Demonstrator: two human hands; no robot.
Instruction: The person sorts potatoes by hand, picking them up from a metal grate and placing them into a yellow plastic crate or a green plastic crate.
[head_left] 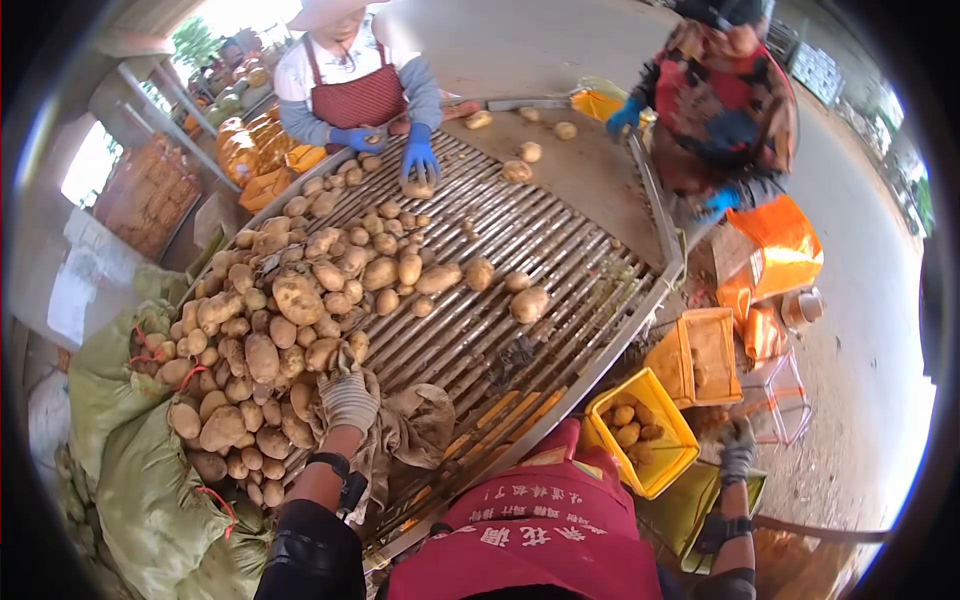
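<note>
My left hand [349,398], in a grey-striped work glove, reaches onto the near edge of a large potato pile [262,358]. Its dirty fingers are stretched forward against the potatoes, with none visibly gripped. A brown cloth [415,424] lies beside that hand on the slatted metal table [480,365]. Over on the right, my right hand [738,452], also gloved, is beside a yellow crate [668,478] that holds several potatoes [630,430]. The right fingers are too blurred to show whether they are closed.
Across the table, a person in blue gloves [420,155] touches a potato. Another person [718,110] stands at the far right corner, near orange crates [690,355]. Green sacks [165,490] line the left side. A metal rim [590,385] edges the table.
</note>
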